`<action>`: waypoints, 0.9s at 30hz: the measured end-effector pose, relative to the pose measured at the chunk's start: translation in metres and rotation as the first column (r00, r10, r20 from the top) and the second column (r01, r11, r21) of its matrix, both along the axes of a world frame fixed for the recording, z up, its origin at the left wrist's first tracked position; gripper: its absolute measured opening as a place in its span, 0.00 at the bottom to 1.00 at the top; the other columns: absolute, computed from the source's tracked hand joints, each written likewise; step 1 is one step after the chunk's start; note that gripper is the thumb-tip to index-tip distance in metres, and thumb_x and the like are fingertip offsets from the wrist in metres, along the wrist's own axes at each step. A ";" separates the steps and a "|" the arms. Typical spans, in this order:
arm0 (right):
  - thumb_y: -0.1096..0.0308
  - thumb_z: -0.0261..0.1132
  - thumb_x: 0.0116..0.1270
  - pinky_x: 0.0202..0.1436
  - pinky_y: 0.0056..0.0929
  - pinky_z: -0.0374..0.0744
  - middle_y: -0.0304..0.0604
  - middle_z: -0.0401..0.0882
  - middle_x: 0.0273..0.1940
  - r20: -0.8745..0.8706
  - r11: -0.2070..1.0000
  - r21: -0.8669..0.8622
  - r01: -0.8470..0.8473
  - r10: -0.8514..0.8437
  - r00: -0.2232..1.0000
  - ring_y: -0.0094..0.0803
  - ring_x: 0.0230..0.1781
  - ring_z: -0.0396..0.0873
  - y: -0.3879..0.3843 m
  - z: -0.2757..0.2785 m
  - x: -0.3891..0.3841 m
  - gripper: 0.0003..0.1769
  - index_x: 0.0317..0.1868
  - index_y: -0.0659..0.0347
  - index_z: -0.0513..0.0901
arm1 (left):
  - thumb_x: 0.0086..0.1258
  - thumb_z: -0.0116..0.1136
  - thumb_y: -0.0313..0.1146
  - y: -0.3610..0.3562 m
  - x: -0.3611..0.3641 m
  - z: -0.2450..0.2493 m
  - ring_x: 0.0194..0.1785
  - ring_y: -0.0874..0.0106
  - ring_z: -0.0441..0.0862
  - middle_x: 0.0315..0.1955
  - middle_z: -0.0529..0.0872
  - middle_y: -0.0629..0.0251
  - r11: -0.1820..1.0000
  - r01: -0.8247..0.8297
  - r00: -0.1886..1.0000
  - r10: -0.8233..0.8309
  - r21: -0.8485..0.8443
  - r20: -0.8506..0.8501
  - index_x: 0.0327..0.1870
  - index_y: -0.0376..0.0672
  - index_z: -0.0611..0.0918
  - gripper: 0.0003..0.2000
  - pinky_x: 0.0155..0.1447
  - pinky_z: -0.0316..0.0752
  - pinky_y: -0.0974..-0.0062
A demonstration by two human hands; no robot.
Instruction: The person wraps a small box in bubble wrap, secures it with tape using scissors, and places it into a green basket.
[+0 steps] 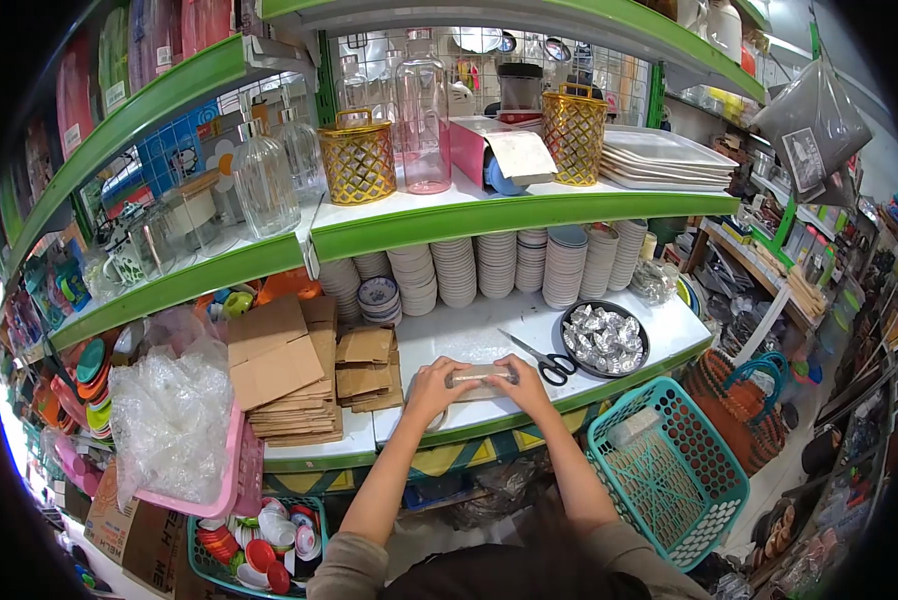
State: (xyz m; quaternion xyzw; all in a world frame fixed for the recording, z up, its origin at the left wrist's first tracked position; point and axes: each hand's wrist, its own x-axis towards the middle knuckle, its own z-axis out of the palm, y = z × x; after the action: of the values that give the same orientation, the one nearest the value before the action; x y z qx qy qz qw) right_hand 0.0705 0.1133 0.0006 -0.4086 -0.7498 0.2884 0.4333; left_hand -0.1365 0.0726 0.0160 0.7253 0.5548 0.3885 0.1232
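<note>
My left hand (435,388) and my right hand (525,386) grip opposite ends of a small oblong packet (481,378) in clear wrap, close to the front edge of the white shelf (459,345). Its contents cannot be made out. Just right of my right hand lie black-handled scissors (554,368), blades pointing back and left. Beyond them sits a round black tray (605,340) full of small shiny wrapped pieces. Left of my left hand are flat cardboard pieces (364,368) in a stack. Part of a pale rounded item (437,420) shows under my left wrist.
A teal basket (669,470) at right holds a pale wrapped packet (634,428). Stacked bowls (456,270) line the back beneath a green-edged upper shelf (509,228). At left stand folded cardboard (279,370), a pink basket (249,455) with clear plastic and a basket of colourful items (259,545).
</note>
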 end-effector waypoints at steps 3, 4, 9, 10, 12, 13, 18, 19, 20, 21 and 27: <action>0.56 0.73 0.58 0.41 0.32 0.76 0.49 0.81 0.33 0.043 0.984 -0.171 0.041 -0.034 0.998 0.35 0.35 0.78 0.001 0.009 -0.001 0.20 0.41 0.65 0.81 | 0.59 0.65 0.55 0.004 0.003 0.001 0.47 0.57 0.81 0.42 0.86 0.61 0.993 -0.019 0.998 0.026 -0.119 0.052 0.43 0.49 0.87 0.21 0.55 0.73 0.64; 0.54 0.72 0.58 0.39 0.33 0.75 0.49 0.80 0.31 0.102 0.956 -0.282 0.077 -0.050 0.994 0.35 0.33 0.77 0.000 0.014 -0.001 0.21 0.40 0.64 0.81 | 0.59 0.65 0.55 0.005 0.004 0.001 0.47 0.57 0.81 0.42 0.86 0.61 0.993 -0.018 0.998 0.024 -0.117 0.053 0.43 0.49 0.87 0.21 0.55 0.73 0.64; 0.43 0.68 0.58 0.43 0.41 0.76 0.56 0.79 0.35 0.201 0.988 -0.012 0.157 -0.151 0.968 0.48 0.38 0.78 0.020 0.000 -0.005 0.28 0.36 0.66 0.84 | 0.61 0.65 0.50 0.008 0.006 0.010 0.49 0.58 0.79 0.43 0.86 0.58 0.987 -0.140 0.976 0.124 -0.076 -0.181 0.42 0.48 0.88 0.17 0.56 0.71 0.62; 0.41 0.67 0.58 0.44 0.43 0.76 0.57 0.79 0.35 0.201 0.986 0.067 0.150 -0.161 0.966 0.50 0.40 0.78 0.025 -0.003 -0.005 0.30 0.35 0.66 0.85 | 0.61 0.65 0.50 0.012 0.005 0.006 0.49 0.58 0.79 0.43 0.86 0.58 0.987 -0.140 0.976 0.125 -0.076 -0.181 0.42 0.48 0.88 0.17 0.56 0.71 0.62; 0.40 0.66 0.59 0.45 0.43 0.76 0.56 0.79 0.35 0.258 0.985 0.077 0.152 -0.167 0.951 0.51 0.40 0.78 0.031 -0.004 -0.006 0.31 0.36 0.66 0.85 | 0.60 0.66 0.50 0.020 0.005 0.004 0.50 0.60 0.78 0.40 0.85 0.59 0.980 -0.186 0.969 0.171 -0.071 -0.178 0.40 0.48 0.89 0.16 0.57 0.70 0.61; 0.39 0.65 0.59 0.45 0.43 0.76 0.55 0.79 0.35 0.314 0.984 0.087 0.154 -0.174 0.933 0.51 0.41 0.77 0.034 -0.003 -0.007 0.31 0.36 0.65 0.85 | 0.60 0.66 0.50 0.021 0.005 0.005 0.50 0.60 0.78 0.40 0.85 0.59 0.980 -0.185 0.969 0.170 -0.071 -0.178 0.40 0.48 0.89 0.16 0.57 0.70 0.61; 0.44 0.69 0.57 0.43 0.43 0.76 0.52 0.80 0.31 0.261 0.983 -0.005 0.186 -0.178 0.949 0.47 0.39 0.78 0.041 -0.002 -0.016 0.25 0.31 0.63 0.84 | 0.56 0.71 0.43 0.034 0.004 0.009 0.43 0.61 0.80 0.35 0.84 0.62 0.997 -0.022 0.994 0.030 -0.071 0.109 0.35 0.44 0.88 0.13 0.49 0.73 0.67; 0.47 0.71 0.55 0.41 0.43 0.77 0.51 0.80 0.29 0.141 0.980 0.061 0.192 -0.199 0.970 0.47 0.36 0.79 0.041 -0.005 -0.019 0.23 0.29 0.62 0.83 | 0.56 0.71 0.43 0.035 0.003 0.009 0.43 0.61 0.80 0.35 0.84 0.62 0.997 -0.022 0.994 0.030 -0.073 0.109 0.35 0.44 0.88 0.13 0.49 0.73 0.67; 0.47 0.71 0.55 0.41 0.43 0.77 0.51 0.80 0.29 0.141 0.980 0.059 0.192 -0.199 0.970 0.47 0.36 0.79 0.041 -0.008 -0.020 0.23 0.29 0.62 0.83 | 0.55 0.72 0.42 0.035 0.003 0.008 0.41 0.62 0.81 0.35 0.84 0.62 0.994 -0.029 0.993 0.041 -0.106 0.115 0.36 0.44 0.88 0.13 0.47 0.74 0.67; 0.50 0.72 0.54 0.39 0.43 0.77 0.50 0.80 0.28 0.123 0.975 0.090 0.204 -0.214 0.969 0.46 0.34 0.79 0.038 -0.008 -0.019 0.21 0.29 0.62 0.82 | 0.54 0.73 0.41 0.034 0.004 0.009 0.39 0.63 0.81 0.36 0.84 0.61 0.990 -0.035 0.991 0.052 -0.139 0.120 0.36 0.44 0.88 0.13 0.45 0.74 0.68; 0.57 0.74 0.54 0.40 0.35 0.77 0.47 0.83 0.34 0.066 0.981 0.003 0.192 -0.192 0.979 0.40 0.34 0.81 0.023 -0.003 -0.010 0.18 0.37 0.62 0.83 | 0.51 0.75 0.42 0.019 0.005 0.013 0.43 0.63 0.82 0.39 0.84 0.60 0.989 -0.027 0.986 0.051 -0.143 0.162 0.42 0.44 0.88 0.18 0.49 0.75 0.70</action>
State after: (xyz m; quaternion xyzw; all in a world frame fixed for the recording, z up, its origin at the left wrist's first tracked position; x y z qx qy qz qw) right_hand 0.0607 0.1361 -0.0025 -0.4892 -0.7203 0.2328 0.4333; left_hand -0.1314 0.0915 0.0291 0.6692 0.5828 0.4094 0.2119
